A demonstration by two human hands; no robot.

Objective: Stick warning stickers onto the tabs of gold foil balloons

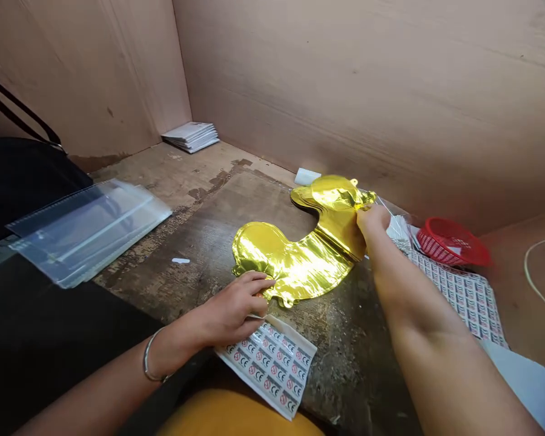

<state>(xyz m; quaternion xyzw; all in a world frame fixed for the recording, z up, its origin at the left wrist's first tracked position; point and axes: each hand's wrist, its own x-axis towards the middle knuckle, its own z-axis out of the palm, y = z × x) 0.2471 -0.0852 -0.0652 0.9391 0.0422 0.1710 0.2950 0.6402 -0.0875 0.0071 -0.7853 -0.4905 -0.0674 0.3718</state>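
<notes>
A stack of shiny gold foil balloons [318,263], flat and curved, lies on the worn wooden table with a fold across its middle. My left hand [238,306] is closed at the near left end, fingertips on the foil edge. Beneath that hand, a sheet of CE-mark stickers [272,363] sticks out toward me, over the table's front edge. My right hand [375,221] grips the far right edge of the balloons, close to a small crumpled tab; its fingertips are largely hidden.
Clear plastic sleeves [95,230] are piled at left, near a black bag [22,169]. White folded cards [191,137] stand in the back corner. On the right are a red basket [452,242] and another sticker sheet [463,293]. Wooden walls [345,91] close off the back.
</notes>
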